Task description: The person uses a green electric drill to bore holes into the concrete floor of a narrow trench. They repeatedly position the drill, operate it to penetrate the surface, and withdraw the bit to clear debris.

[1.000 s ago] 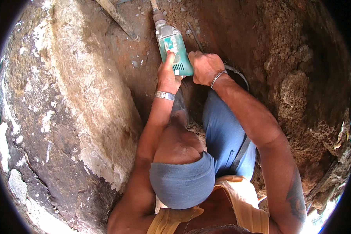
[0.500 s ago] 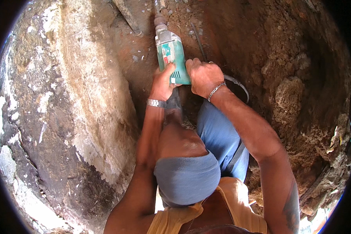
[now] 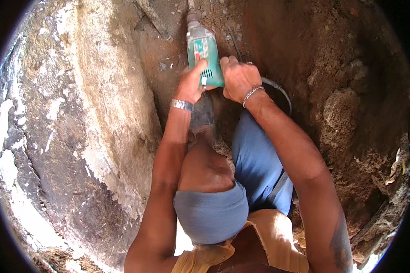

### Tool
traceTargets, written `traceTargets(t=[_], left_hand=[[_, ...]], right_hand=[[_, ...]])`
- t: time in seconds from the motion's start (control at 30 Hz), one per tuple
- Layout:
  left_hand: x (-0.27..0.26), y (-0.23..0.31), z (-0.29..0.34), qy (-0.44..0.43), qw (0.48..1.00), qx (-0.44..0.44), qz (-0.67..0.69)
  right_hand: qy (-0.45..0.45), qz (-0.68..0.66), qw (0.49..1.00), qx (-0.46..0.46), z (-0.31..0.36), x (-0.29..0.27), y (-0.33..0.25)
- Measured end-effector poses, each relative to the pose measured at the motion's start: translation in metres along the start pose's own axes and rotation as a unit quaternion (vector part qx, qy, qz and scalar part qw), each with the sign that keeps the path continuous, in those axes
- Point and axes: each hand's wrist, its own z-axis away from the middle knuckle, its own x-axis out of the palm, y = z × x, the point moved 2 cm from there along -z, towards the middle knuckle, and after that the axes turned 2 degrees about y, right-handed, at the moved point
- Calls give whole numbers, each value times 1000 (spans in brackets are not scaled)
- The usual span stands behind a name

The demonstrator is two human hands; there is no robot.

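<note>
A dusty green-and-grey power drill [image 3: 198,48] points away from me, its chuck [image 3: 194,18] toward the far dirt. My left hand [image 3: 191,83] is wrapped around the rear of the drill's body from the left and beneath, thumb on top; a metal watch is on that wrist. On the right side, my right hand [image 3: 240,80] is closed in a fist at the drill's handle, which the fingers hide. Its wrist wears a chain bracelet. The drill's working tip reaches the upper edge of the view, so its contact cannot be made out.
A pale, rough wall [image 3: 109,113] rises close on the left, an uneven earth bank [image 3: 339,113] on the right. A pipe-like piece [image 3: 154,19] and a thin rod [image 3: 233,41] lie in the dirt ahead. A grey cable [image 3: 281,90] curves beside my right wrist. My bent legs are below.
Both hands and the drill have shifted slightly forward, away from my body. The grip looks the same, and the view has moved a little.
</note>
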Motion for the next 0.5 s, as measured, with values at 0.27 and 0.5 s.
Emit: traceTargets(t=[0.27,0.5], left_hand=[[6,-8,-2,-10,1000,24,16],[6,-5,-4,-10,999,30,17]], right_hand=[[-17,24,1000,12,5,2,4],[5,29,1000,5,2,4,5]])
